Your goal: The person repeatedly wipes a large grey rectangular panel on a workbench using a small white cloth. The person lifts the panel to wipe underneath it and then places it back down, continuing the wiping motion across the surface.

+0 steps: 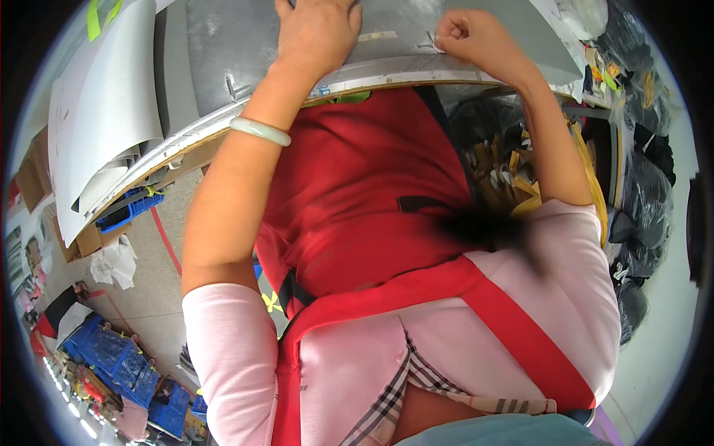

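Observation:
A dark grey sheet (pixel 223 44) covers the worktable in front of me, with white corner marks and a short beige strip (pixel 378 36) on it. My left hand (pixel 318 33) lies on the sheet, its fingers apart and their tips cut off by the upper edge of the view. To the right, my right hand (pixel 480 43) is closed, thumb and fingers curled together just above the sheet. It is beside a white corner mark; whatever it may pinch is too small to make out. A pale bangle (pixel 259 131) circles my left forearm.
A large pale sheet (pixel 108 111) curls over the table's left end. Blue crates (pixel 119 360) stand on the floor at the lower left, near crumpled white paper (pixel 114 262). Black plastic bags (pixel 645 201) line the right side. Under the table sits a bag of yellowish scraps (pixel 513 167).

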{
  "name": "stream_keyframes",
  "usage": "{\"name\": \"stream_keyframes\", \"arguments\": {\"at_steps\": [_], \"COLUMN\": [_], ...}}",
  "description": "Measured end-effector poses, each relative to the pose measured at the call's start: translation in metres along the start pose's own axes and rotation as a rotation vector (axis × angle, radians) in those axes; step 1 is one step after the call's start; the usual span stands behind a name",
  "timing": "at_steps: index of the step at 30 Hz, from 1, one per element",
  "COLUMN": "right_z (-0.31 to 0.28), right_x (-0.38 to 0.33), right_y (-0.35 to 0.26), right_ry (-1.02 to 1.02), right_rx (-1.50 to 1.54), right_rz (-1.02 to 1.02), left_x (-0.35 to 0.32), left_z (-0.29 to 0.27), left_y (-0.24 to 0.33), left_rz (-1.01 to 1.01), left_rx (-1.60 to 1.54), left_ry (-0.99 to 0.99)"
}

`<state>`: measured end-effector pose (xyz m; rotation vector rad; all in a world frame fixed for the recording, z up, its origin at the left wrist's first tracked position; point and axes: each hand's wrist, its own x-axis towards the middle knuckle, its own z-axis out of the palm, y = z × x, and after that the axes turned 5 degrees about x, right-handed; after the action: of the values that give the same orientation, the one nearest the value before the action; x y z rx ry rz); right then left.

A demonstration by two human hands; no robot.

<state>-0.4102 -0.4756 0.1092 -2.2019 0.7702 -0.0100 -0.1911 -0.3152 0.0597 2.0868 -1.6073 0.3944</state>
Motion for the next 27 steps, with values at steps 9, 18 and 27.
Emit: {"name": "stream_keyframes", "arguments": {"at_steps": [9,18,27], "right_z": [-0.004,-0.016,-0.015], "right_x": [0.096,0.173,0.187], "right_y": [-0.015,-0.008,-0.008], "right_ry": [0.348,0.395,0.479], "right_rx": [0.276,-0.187,-0.544], "right_rz": [-0.225,-0.402,-0.582], "left_x": [-0.001,-0.003,-0.002], "left_z": [0.007,0.003,0.004], "left_y": [-0.005,-0.002,-0.003], "left_rz": [0.032,-0.025,-0.036], "left_rx": [0.009,0.000,0.002], "left_ry": [0.066,-0.010,-0.018]}}
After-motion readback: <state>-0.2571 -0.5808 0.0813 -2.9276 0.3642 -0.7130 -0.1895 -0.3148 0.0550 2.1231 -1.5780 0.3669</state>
